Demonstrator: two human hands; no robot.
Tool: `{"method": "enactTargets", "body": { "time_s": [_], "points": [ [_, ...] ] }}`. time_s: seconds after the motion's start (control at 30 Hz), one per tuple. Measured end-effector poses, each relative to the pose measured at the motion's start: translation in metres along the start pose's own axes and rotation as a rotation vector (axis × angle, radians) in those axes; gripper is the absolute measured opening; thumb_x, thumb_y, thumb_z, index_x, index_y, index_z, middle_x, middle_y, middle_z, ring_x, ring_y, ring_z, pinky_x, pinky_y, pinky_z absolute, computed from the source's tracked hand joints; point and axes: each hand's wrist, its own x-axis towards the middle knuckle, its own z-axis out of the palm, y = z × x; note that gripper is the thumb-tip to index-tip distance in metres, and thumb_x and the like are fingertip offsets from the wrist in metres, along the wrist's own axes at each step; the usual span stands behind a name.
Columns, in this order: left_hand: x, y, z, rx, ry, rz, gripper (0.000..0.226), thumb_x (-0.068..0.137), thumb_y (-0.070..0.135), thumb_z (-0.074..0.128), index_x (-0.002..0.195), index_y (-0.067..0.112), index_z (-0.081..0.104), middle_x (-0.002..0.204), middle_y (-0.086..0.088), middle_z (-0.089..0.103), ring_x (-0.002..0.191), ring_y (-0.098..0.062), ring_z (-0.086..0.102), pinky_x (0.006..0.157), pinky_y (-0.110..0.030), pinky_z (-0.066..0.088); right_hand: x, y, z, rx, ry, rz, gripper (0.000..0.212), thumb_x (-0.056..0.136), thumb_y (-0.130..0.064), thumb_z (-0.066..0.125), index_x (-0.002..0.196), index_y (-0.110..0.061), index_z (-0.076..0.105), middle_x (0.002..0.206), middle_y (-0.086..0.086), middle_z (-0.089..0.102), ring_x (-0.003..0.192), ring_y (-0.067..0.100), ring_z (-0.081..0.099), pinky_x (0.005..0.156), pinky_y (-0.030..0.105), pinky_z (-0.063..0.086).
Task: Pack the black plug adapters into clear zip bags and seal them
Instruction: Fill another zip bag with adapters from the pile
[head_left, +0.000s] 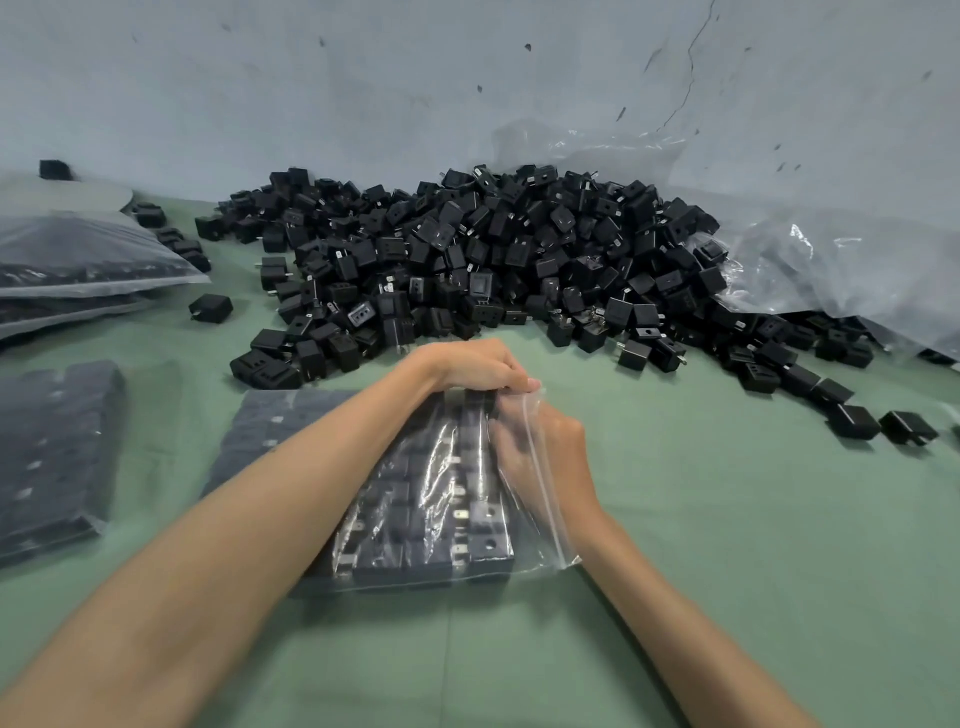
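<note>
A clear zip bag (441, 499) lies on the green table in front of me, filled with rows of black plug adapters. My left hand (472, 366) rests on the bag's far end, fingers curled over its top edge. My right hand (540, 452) is at the bag's right side, partly behind the open plastic flap, fingers pinching the film near the far corner. A large heap of loose black plug adapters (493, 260) is piled against the wall behind the bag.
Filled bags lie at the left: one (52, 457) near me, another (280, 431) under my left arm, a stack (78, 260) further back. A big crumpled plastic sheet (810, 260) lies at the right. Stray adapters (878, 423) are scattered on the green table (727, 519).
</note>
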Motion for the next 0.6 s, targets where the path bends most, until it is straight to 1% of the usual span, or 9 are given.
{"method": "enactTargets", "body": {
  "time_s": [0.1,0.17,0.23,0.3,0.37,0.4,0.43,0.5,0.6],
  "points": [
    [0.001,-0.001,0.004,-0.024,0.012,-0.011,0.052,0.096,0.036,0.053,0.049,0.023,0.036,0.042,0.016,0.036,0.038,-0.003,0.033,0.045,-0.007,0.033,0.002,0.003,-0.002,-0.043,-0.091,-0.015,0.015,0.085,-0.003,0.049,0.077,-0.001,0.062,0.055,0.011,0.053,0.047,0.028,0.050,0.049,0.040,0.046],
    [0.001,-0.002,0.005,-0.030,0.034,-0.015,0.053,0.096,0.037,0.054,0.049,0.024,0.035,0.042,0.016,0.037,0.039,-0.002,0.034,0.045,-0.008,0.033,0.003,0.008,-0.002,0.039,-0.160,0.024,0.017,0.091,-0.009,0.047,0.082,-0.003,0.061,0.063,0.012,0.058,0.055,0.032,0.056,0.056,0.046,0.049],
    [0.001,-0.001,0.005,-0.018,0.041,-0.014,0.052,0.096,0.039,0.053,0.050,0.024,0.033,0.043,0.015,0.034,0.042,-0.005,0.032,0.052,-0.016,0.033,0.005,0.011,0.000,0.174,-0.246,0.115,0.015,0.095,-0.012,0.048,0.086,-0.006,0.058,0.070,0.004,0.061,0.064,0.025,0.060,0.065,0.038,0.053],
    [-0.001,0.001,0.006,0.018,0.074,-0.010,0.051,0.097,0.039,0.052,0.051,0.024,0.036,0.042,0.016,0.037,0.042,-0.004,0.034,0.056,-0.022,0.030,0.005,0.012,0.004,0.194,-0.255,0.159,0.012,0.096,-0.012,0.048,0.091,-0.015,0.058,0.071,-0.013,0.055,0.066,0.011,0.055,0.063,0.009,0.047],
    [-0.009,0.004,0.005,0.018,0.115,-0.007,0.045,0.098,0.040,0.048,0.057,0.024,0.057,0.050,0.014,0.055,0.044,0.003,0.041,0.060,-0.021,0.033,0.002,0.013,0.005,0.273,-0.215,0.184,0.016,0.097,-0.019,0.051,0.102,-0.027,0.063,0.077,-0.020,0.057,0.073,0.001,0.056,0.065,-0.001,0.040],
    [-0.015,0.004,0.003,0.006,0.138,-0.014,0.040,0.100,0.040,0.044,0.074,0.023,0.069,0.069,0.014,0.067,0.054,0.008,0.049,0.067,-0.020,0.036,-0.001,0.015,0.005,0.339,-0.208,0.187,0.014,0.096,-0.028,0.054,0.100,-0.037,0.064,0.081,-0.024,0.062,0.075,-0.003,0.059,0.069,0.002,0.043],
    [-0.023,0.001,0.000,0.004,0.168,-0.027,0.037,0.101,0.040,0.040,0.094,0.022,0.072,0.089,0.010,0.071,0.071,0.008,0.056,0.075,-0.021,0.039,-0.003,0.018,0.006,0.392,-0.221,0.207,0.010,0.094,-0.038,0.056,0.096,-0.041,0.065,0.083,-0.023,0.065,0.073,-0.005,0.060,0.070,0.010,0.050],
    [-0.043,-0.010,-0.006,0.023,0.248,-0.064,0.035,0.101,0.036,0.038,0.110,0.021,0.068,0.107,0.004,0.069,0.094,-0.007,0.062,0.084,-0.026,0.044,-0.005,0.020,0.006,0.393,-0.247,0.182,0.017,0.091,-0.049,0.056,0.087,-0.037,0.066,0.076,-0.014,0.065,0.063,-0.001,0.058,0.068,0.032,0.056],
    [-0.070,-0.029,-0.006,0.106,0.324,-0.115,0.032,0.099,0.035,0.044,0.105,0.018,0.071,0.108,-0.009,0.070,0.095,-0.023,0.063,0.089,-0.039,0.048,-0.003,0.012,0.004,0.334,-0.239,0.065,0.032,0.088,-0.066,0.042,0.072,-0.045,0.059,0.071,-0.026,0.059,0.063,-0.004,0.056,0.061,0.017,0.045]
  ]
}}
